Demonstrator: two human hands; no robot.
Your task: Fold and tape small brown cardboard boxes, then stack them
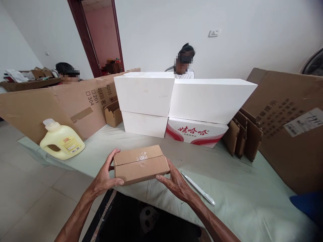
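Note:
A small brown cardboard box (138,169) is held between my two hands at the front edge of the table. Its top flaps meet along a seam, with a piece of clear tape (142,158) across the middle. My left hand (106,176) grips the left end, thumb on the near side. At the right end, my right hand (174,179) closes on the box with its thumb along the near face; its other fingers are mostly hidden. Just right of that hand lies a white utility knife (198,188) on the green cloth.
White boxes (146,95) stand stacked at the back, above a red-and-white carton (196,132). A yellow detergent bottle (63,143) is at left. Folded cardboard pieces (242,136) and a large carton (290,127) stand right. Two people (185,60) sit beyond the boxes.

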